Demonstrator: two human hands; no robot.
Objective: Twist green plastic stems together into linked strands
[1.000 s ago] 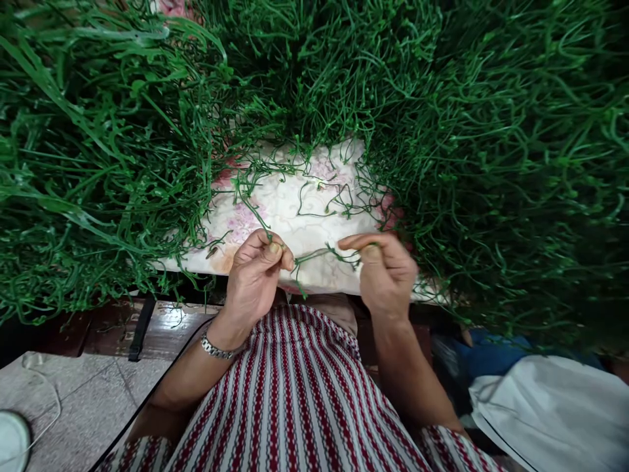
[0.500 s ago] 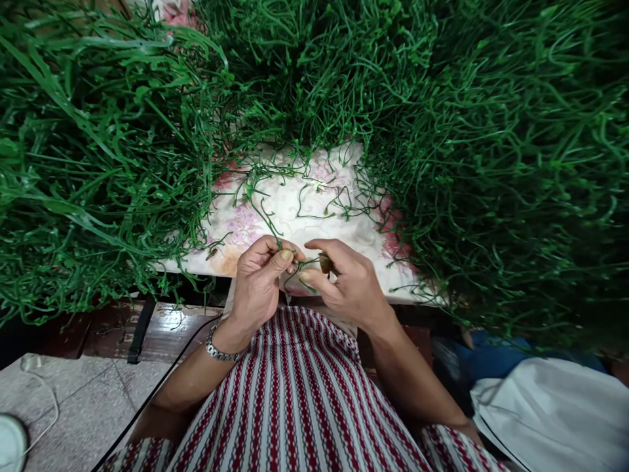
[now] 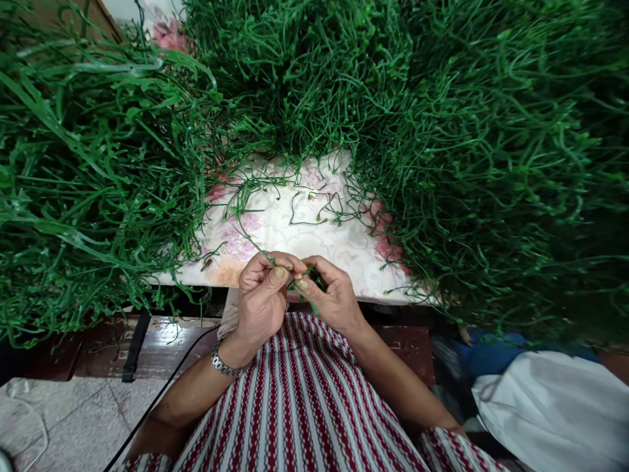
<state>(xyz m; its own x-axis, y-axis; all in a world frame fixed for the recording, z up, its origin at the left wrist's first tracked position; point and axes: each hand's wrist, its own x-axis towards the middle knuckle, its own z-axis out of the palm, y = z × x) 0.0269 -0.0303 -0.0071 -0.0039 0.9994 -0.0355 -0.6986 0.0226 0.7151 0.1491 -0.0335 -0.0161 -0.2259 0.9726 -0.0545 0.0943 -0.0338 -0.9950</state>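
Note:
My left hand (image 3: pixel 260 298), with a metal-band watch (image 3: pixel 225 359) on its wrist, pinches a thin green plastic stem (image 3: pixel 254 244) between thumb and forefinger. That stem slants up and left from the fingers. My right hand (image 3: pixel 335 298) meets the left at the fingertips, its thumb and forefinger closed on green stem pieces (image 3: pixel 313 307) that hang under its palm. The fingers partly hide where the pieces meet. Beyond the hands, several loose stems (image 3: pixel 317 221) lie on the floral-patterned tabletop (image 3: pixel 275 244).
Big heaps of green plastic stems rise at left (image 3: pixel 98 170), at the back (image 3: pixel 304 72) and at right (image 3: pixel 491 177). A black cable (image 3: pixel 167 387) runs past my left arm. White cloth (image 3: pixel 550 406) lies at lower right.
My right hand has moved left, and its spread thumb and forefinger have closed at the left fingertips. My left hand keeps its pinch on the stem. The view has shifted slightly.

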